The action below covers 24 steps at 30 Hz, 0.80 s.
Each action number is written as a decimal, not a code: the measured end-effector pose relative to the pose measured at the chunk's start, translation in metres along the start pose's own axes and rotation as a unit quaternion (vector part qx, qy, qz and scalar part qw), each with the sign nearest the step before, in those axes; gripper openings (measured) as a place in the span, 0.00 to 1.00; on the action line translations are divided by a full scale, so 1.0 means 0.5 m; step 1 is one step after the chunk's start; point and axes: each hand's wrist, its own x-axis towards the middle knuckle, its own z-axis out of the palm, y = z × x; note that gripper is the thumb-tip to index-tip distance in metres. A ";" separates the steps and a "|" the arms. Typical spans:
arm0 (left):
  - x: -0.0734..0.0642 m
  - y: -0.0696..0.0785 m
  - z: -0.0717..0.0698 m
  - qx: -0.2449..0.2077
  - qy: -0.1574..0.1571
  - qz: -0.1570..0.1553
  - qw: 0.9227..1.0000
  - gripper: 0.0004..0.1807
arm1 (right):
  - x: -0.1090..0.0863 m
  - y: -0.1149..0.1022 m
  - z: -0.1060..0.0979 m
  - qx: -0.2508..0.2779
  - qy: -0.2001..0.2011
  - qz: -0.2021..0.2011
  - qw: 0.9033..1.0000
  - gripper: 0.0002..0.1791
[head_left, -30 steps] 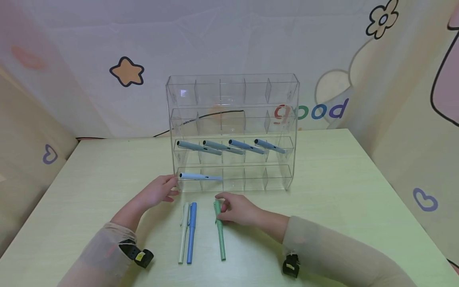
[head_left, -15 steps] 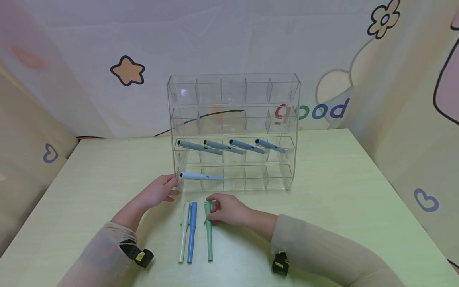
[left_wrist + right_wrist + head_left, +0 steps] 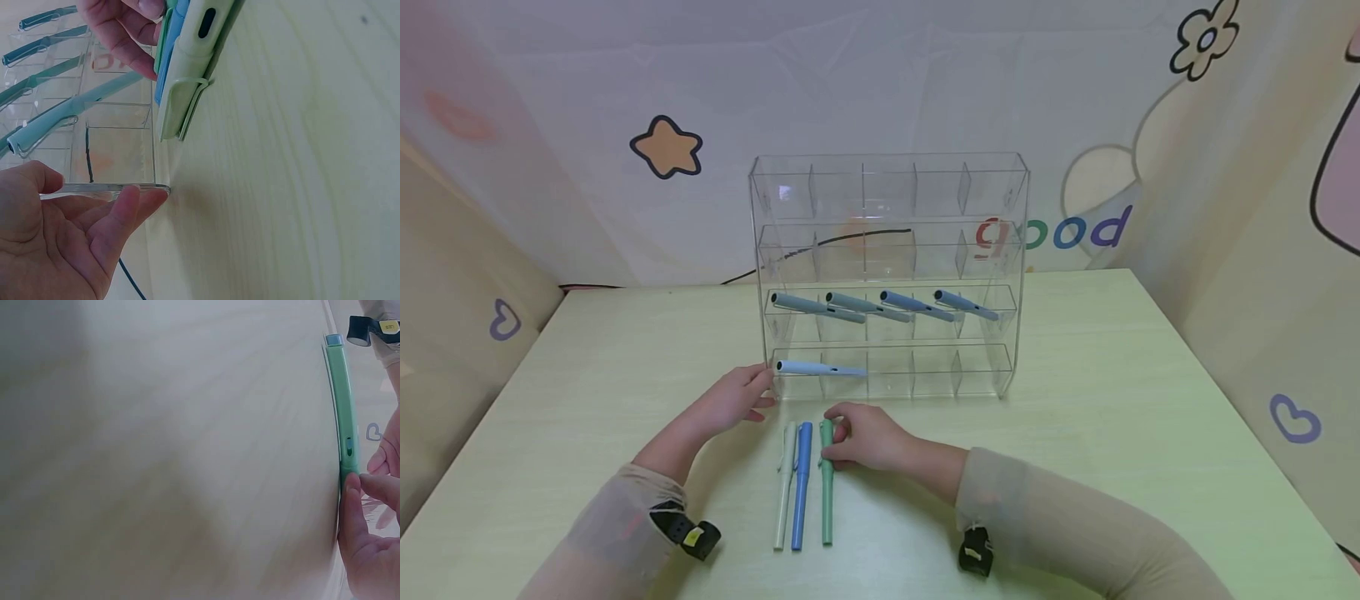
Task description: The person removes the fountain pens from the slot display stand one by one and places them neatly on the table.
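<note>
A clear tiered pen rack [image 3: 940, 372] stands on the table. My left hand [image 3: 730, 402] holds its lower left side; the left wrist view shows thumb and fingers on either side of the panel [image 3: 115, 187]. My right hand [image 3: 872, 435] pinches a green pen [image 3: 827, 504] by its upper end, between thumb and fingers, as the right wrist view also shows. The green pen lies in front of the rack, just right of a blue pen [image 3: 801, 487] and a pale green pen [image 3: 784, 492], all roughly parallel, clips toward the rack.
One light blue pen [image 3: 820, 368] rests in the rack's bottom tier at the left. Several blue and teal pens [image 3: 917, 305] lean in the tier above. A patterned cloth [image 3: 880, 83] hangs behind the table, with more cloth at both sides.
My right hand has slid the green pen leftward along the table, closer to the blue pen, and the pen has become straighter. The left hand has stayed at the rack.
</note>
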 end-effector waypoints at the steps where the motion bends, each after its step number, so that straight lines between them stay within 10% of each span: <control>1: 0.000 0.000 0.000 0.001 0.001 0.000 1.000 0.28 | 0.000 0.000 0.001 0.006 0.000 0.003 1.000 0.29; 24: -0.001 0.003 0.001 0.005 0.001 -0.003 1.000 0.28 | -0.004 -0.011 0.014 0.027 -0.003 0.019 0.999 0.28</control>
